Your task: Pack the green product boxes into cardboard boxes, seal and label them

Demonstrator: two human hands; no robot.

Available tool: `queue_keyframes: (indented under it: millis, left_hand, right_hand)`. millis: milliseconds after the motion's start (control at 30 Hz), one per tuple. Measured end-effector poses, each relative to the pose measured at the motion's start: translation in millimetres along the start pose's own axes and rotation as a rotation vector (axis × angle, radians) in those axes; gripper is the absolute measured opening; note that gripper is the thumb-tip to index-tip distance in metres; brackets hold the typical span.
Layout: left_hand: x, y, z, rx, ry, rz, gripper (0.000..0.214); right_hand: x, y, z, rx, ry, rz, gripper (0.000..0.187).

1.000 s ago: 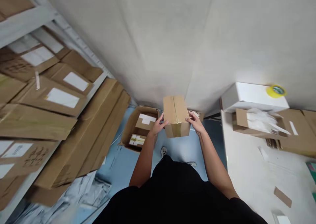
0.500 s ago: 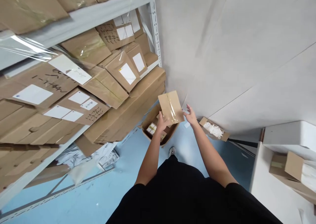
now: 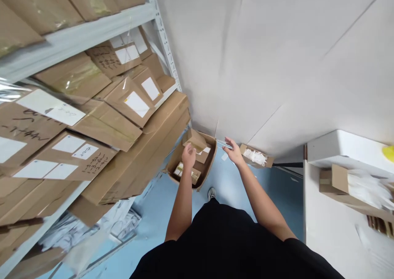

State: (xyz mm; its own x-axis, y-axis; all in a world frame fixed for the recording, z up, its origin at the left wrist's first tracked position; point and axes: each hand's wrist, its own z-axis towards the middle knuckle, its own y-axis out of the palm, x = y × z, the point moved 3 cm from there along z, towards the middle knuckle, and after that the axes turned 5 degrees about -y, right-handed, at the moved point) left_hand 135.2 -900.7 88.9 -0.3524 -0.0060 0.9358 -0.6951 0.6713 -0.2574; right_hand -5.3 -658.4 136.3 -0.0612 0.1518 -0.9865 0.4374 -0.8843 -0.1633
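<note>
A small taped cardboard box point(image 3: 194, 139) lies tilted in the far end of an open carton point(image 3: 176, 159) on the blue floor. My left hand point(image 3: 188, 155) hovers over the carton just short of that box, fingers loose and holding nothing. My right hand point(image 3: 233, 151) is held out to the right of the carton with fingers spread, empty. More small labelled boxes point(image 3: 185, 171) lie inside the carton.
A metal shelf rack point(image 3: 76, 37) on the left is packed with labelled cardboard parcels. Long flat cartons point(image 3: 144, 147) lean against it. A small open box with white filling point(image 3: 255, 156) sits by the wall. A white table point(image 3: 335, 225) with boxes stands at the right.
The small box has left both hands and now sits in the floor carton. My right hand let go first, then the left. The view swung left toward the shelves.
</note>
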Motion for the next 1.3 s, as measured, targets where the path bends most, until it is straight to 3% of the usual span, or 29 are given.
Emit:
queue_keyframes:
  millis: [100, 200, 300, 433, 533, 667, 833, 1033, 1300]
  left_hand:
    - [22.5, 33.2, -8.8, -0.105, 0.084, -0.005, 0.055]
    - [45.1, 78.1, -24.5, -0.224, 0.166, -0.035, 0.055]
    - [64.3, 134.1, -46.1, -0.354, 0.214, -0.048, 0.057]
    - [87.4, 223.6, -90.3, -0.549, 0.254, 0.003, 0.060]
    - [103.4, 295.3, -141.7, -0.709, 0.284, 0.054, 0.064]
    - [121.7, 384.0, -228.1, -0.925, 0.336, 0.074, 0.068]
    - [138.4, 473.7, -340.0, -1.167, 0.418, 0.104, 0.069]
    - [142.1, 549.9, -464.4, -1.425, 0.484, 0.145, 0.073]
    - [123.5, 616.8, -576.7, -1.683, 0.528, 0.237, 0.070]
  right_hand:
    - [-0.4, -27.7, -12.5, 0.059, -0.017, 0.012, 0.063]
    - [1.8, -66.3, -29.3, 0.153, -0.031, 0.012, 0.062]
    - [5.2, -118.5, -52.4, 0.256, -0.023, 0.007, 0.061]
    - [10.9, -204.4, -99.6, 0.430, 0.001, 0.024, 0.060]
    - [17.8, -271.9, -148.4, 0.586, 0.020, 0.037, 0.061]
    - [28.9, -356.8, -222.2, 0.788, 0.034, 0.065, 0.062]
    - [37.3, -444.8, -316.7, 1.016, 0.028, 0.109, 0.063]
    - [42.9, -505.3, -420.3, 1.245, 0.017, 0.135, 0.062]
    - [62.0, -534.5, -517.6, 1.536, 0.051, 0.191, 0.061]
